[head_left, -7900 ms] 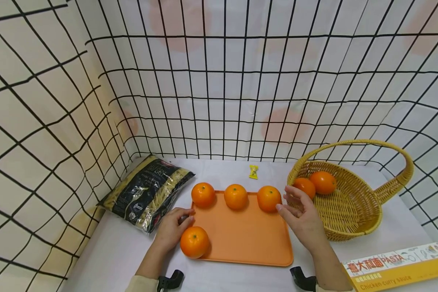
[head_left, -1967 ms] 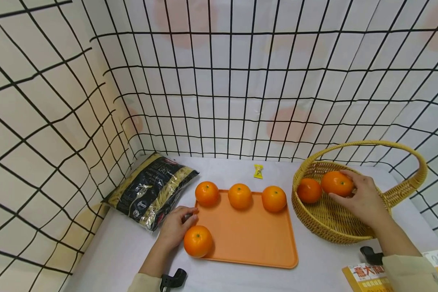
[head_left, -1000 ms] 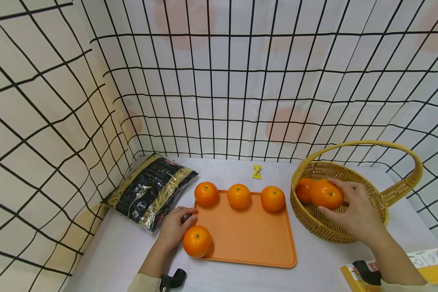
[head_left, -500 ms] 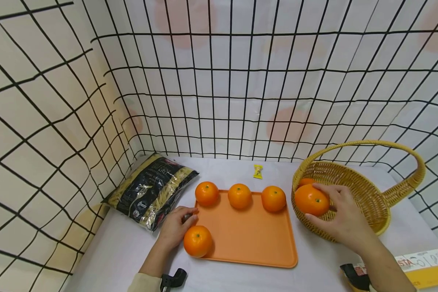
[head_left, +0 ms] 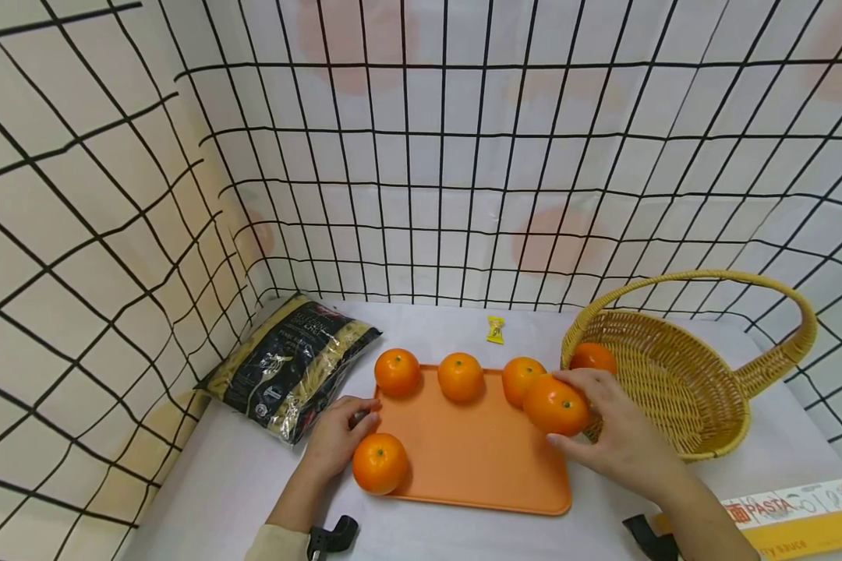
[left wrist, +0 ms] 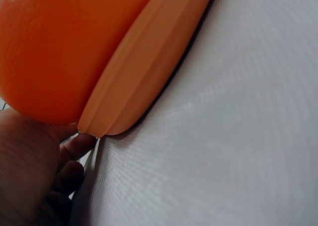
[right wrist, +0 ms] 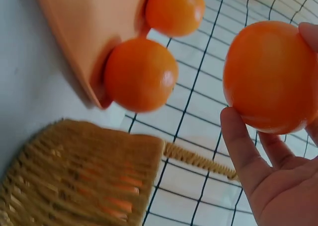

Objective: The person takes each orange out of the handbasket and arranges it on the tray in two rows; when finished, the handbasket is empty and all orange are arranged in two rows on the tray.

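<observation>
My right hand [head_left: 613, 432] pinches an orange [head_left: 557, 405] between thumb and fingers, above the right side of the orange tray [head_left: 477, 460]. In the right wrist view the held orange [right wrist: 271, 77] is apart from the tray and the basket. My left hand [head_left: 340, 436] lies at the tray's left edge, fingers loosely bent and fingertips touching or close to the rim. Three oranges line the tray's far edge: left [head_left: 397, 372], middle [head_left: 461, 378] and right [head_left: 521, 379], the last partly hidden by the held one. Another orange [head_left: 380, 464] sits at the near left corner.
A wicker basket [head_left: 681, 389] with a tall handle stands right of the tray, one orange [head_left: 594, 358] inside. A pasta bag [head_left: 291, 366] lies at left, a yellow wrapped candy [head_left: 495, 329] behind the tray, a pasta box [head_left: 800, 514] at right. Black wire grid surrounds the table.
My right hand has lifted an orange out of the basket and carried it left over the tray's right side. The left hand has stayed by the tray's edge.
</observation>
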The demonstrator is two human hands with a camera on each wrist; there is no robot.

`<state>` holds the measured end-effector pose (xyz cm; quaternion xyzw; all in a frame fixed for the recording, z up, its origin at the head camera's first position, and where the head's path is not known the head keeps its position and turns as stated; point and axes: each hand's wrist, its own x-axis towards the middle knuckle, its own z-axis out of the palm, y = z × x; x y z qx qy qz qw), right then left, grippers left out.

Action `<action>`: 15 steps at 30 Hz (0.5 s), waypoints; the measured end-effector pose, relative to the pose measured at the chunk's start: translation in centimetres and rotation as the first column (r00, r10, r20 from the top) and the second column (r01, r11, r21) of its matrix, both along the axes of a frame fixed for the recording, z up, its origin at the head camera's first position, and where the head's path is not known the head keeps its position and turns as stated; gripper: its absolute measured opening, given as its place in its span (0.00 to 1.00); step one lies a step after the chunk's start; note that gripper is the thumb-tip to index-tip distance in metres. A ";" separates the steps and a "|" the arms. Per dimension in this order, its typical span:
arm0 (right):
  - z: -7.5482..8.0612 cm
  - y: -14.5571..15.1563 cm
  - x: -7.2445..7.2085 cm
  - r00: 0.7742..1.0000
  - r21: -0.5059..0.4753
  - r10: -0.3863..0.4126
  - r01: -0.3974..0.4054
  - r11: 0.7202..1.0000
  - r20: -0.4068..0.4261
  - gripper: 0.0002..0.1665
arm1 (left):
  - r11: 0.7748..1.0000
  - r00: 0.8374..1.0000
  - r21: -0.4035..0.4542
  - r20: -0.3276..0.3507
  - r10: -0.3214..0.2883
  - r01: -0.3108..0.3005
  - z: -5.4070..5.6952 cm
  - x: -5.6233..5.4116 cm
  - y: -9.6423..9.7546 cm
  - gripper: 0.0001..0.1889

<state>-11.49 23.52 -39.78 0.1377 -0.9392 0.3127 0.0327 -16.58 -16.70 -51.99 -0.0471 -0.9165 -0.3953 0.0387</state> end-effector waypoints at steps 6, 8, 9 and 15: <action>-1.0 -1.4 0.2 0.996 -0.019 0.088 -0.087 0.996 0.022 0.44 | 1.000 1.000 -0.004 0.003 0.002 -0.002 -0.1 0.0 0.0 0.12; -1.4 -1.8 0.3 0.992 -0.027 0.123 -0.123 0.992 0.014 0.43 | 1.000 1.000 -0.003 0.003 0.004 -0.004 -0.1 0.0 0.0 0.12; -1.5 -2.1 0.3 0.991 -0.019 0.136 -0.136 0.991 0.012 0.43 | 1.000 1.000 -0.003 0.003 0.005 -0.005 -0.1 0.0 0.0 0.12; -2.4 -3.4 0.7 0.986 0.023 0.155 -0.157 0.987 0.060 0.44 | 1.000 1.000 0.002 0.003 0.010 -0.010 0.0 0.1 0.0 0.12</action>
